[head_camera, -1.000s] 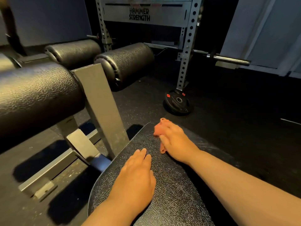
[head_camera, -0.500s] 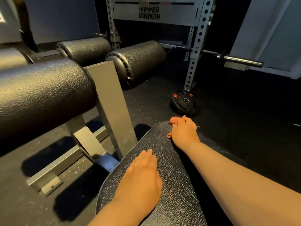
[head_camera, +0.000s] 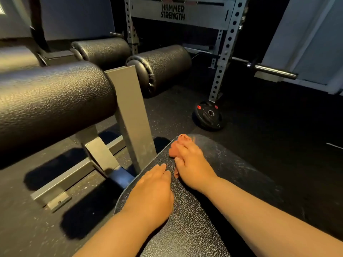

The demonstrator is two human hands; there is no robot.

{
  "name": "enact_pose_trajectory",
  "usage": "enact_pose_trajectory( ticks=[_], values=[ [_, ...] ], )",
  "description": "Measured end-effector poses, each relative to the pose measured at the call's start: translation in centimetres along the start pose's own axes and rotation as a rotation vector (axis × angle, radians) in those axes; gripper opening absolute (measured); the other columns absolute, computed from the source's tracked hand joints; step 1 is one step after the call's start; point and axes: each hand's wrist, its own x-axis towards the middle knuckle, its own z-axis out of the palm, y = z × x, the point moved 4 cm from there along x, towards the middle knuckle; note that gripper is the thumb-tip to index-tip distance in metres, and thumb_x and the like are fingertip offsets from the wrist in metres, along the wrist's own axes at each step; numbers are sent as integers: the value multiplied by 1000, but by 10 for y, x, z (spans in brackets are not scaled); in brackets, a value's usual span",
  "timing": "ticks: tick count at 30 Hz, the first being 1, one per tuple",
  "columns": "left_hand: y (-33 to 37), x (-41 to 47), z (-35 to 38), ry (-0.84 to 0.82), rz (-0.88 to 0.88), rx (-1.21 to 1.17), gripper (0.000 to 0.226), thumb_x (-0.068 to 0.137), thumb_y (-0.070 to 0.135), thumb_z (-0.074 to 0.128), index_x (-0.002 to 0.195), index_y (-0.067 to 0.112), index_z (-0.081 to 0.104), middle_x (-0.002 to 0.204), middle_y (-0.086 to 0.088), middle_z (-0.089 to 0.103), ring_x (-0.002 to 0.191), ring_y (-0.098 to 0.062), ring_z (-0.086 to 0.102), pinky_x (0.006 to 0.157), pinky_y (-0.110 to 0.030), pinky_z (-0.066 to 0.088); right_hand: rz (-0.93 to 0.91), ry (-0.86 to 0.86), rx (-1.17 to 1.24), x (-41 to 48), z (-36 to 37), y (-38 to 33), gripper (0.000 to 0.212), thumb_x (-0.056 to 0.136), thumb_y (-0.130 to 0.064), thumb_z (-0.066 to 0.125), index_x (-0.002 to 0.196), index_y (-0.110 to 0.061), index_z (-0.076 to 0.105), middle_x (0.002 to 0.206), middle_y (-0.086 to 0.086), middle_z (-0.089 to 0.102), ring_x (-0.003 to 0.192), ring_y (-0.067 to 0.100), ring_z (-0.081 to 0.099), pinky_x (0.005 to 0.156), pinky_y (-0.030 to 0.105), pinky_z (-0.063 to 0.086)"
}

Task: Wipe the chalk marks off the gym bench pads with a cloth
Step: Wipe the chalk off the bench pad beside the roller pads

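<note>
A dark rubber gym floor carries a grey rack far back and the black bench pad near. The left hand rests flat on the pad, fingers straight. Just beyond, the right hand grips a bunched red cloth against the pad's far left edge.

On the pad: my left hand, and my right hand just ahead, atop the cloth. Roller left; plate beyond, at the rack foot.
</note>
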Motion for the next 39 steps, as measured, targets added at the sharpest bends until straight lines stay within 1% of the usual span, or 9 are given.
enact_pose_trajectory(
  ticks=[4, 9, 15, 18, 21, 27, 30, 33, 39],
  values=[
    [-6, -3, -7, 18, 7, -29, 40, 99, 25, 40, 138, 20, 47, 146, 2, 42, 139, -17, 37, 117, -29, 27, -218, -113, -30, -23, -11, 9, 46, 101, -18, 47, 147, -28, 47, 163, -16, 22, 150, -1, 11, 121, 26, 6],
    [-20, -17, -12, -65, -22, 5, 43, 100, 22, 40, 142, 17, 45, 154, -1, 36, 143, -21, 33, 116, -38, 33, 250, 140, -74, -24, -1, 22, 50, 98, -26, 41, 146, -14, 48, 159, 4, 30, 151, 25, 20, 126, 35, 12],
    [-59, -26, -10, -75, -27, -19, 45, 87, 10, 56, 128, 27, 59, 137, 8, 50, 128, -21, 50, 103, -42, 47, -204, -174, -4, -71, 11, -46, 55, 104, -23, 48, 157, -22, 32, 164, -15, 17, 152, 5, 7, 119, 19, -4],
    [-71, -41, -12, -111, -16, -34, 59, 93, 8, 56, 149, 21, 45, 159, 6, 32, 146, -18, 29, 120, -34, 27, 34, -46, -19, -64, 6, -16, 53, 102, -20, 46, 154, -24, 37, 164, -11, 23, 152, 13, 16, 125, 38, 7],
    [-77, -56, -17, -81, -6, -47, 46, 94, 14, 58, 138, 23, 55, 145, 4, 47, 134, -20, 45, 109, -41, 42, 158, 83, -37, -69, 24, -44, 50, 97, -14, 48, 147, -13, 46, 162, 3, 27, 151, 22, 18, 125, 33, 8],
    [-96, -72, -30, -51, -94, -4, 22, 82, 10, 55, 95, 25, 66, 102, 1, 64, 91, -27, 65, 77, -44, 58, -313, -240, 23, -111, 41, -102, 54, 97, -23, 44, 152, -21, 42, 163, -11, 25, 149, 16, 23, 124, 37, 17],
    [-91, -79, -37, -49, -55, -23, 31, 80, 6, 52, 98, 25, 70, 104, 1, 65, 92, -26, 64, 79, -45, 58, -32, -97, -20, -101, 24, -62, 51, 96, -25, 42, 146, -27, 46, 161, -13, 27, 138, 22, 41, 120, 44, 27],
    [-84, -83, -36, -57, -12, -33, 27, 82, 8, 55, 99, 23, 70, 108, -1, 65, 95, -27, 64, 82, -47, 57, 179, 60, -55, -116, 32, -76, 51, 97, -13, 47, 149, -11, 45, 162, 0, 27, 149, 22, 23, 126, 37, 13],
    [-63, -91, -34, -60, 10, -15, 18, 84, 5, 53, 92, 16, 65, 103, -7, 61, 91, -30, 62, 79, -47, 56, -142, -230, -4, -167, 24, -108, 50, 101, -16, 52, 150, -20, 43, 159, -2, 33, 147, 21, 27, 123, 29, 11]
  ],
)
